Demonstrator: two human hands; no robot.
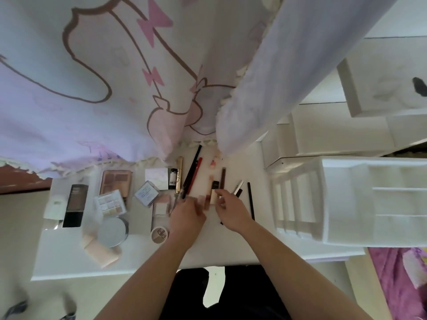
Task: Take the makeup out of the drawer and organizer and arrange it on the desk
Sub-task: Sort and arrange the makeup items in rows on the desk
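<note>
**White desk point(69, 262) nearly laid out; organizer point(335, 199) looks emptied**

Behind the desk hangs a pale curtain point(97, 65) printed with a cartoon outline and pink bows, with a plain lavender drape point(288, 77) to its right. The floor below is light.

On the far left of the desk lie a white packet point(54, 206) and a black foundation bottle point(75, 205). Next come a brown eyeshadow palette point(115, 182), a clear-lidded palette point(110, 203) overlapping its near edge, a round silver compact point(112, 232) and some beige sponges point(99, 250). Further along are a clear square box point(146, 192), a round two-tone pot point(159, 235), a gold tube point(179, 174) and a fan of pencils point(193, 172).

At the middle the left hand point(187, 218) is blurred over the desk; whether its fingers hold anything cannot be told. Just beside it, the right hand point(231, 213) has its fingers curled, thumb and forefinger apparently pinching a beige tube point(213, 196) with a dark cap that lies on the desk. A black pencil point(250, 200) lies to its right.

On the right, the organizer's visible compartments appear bare. Above it, an open drawer point(351, 93) shows one dark thing point(419, 90), too unclear to name.

By this look, most of the makeup is already out. What seems left is straightening the middle row and perhaps clearing that drawer.
</note>
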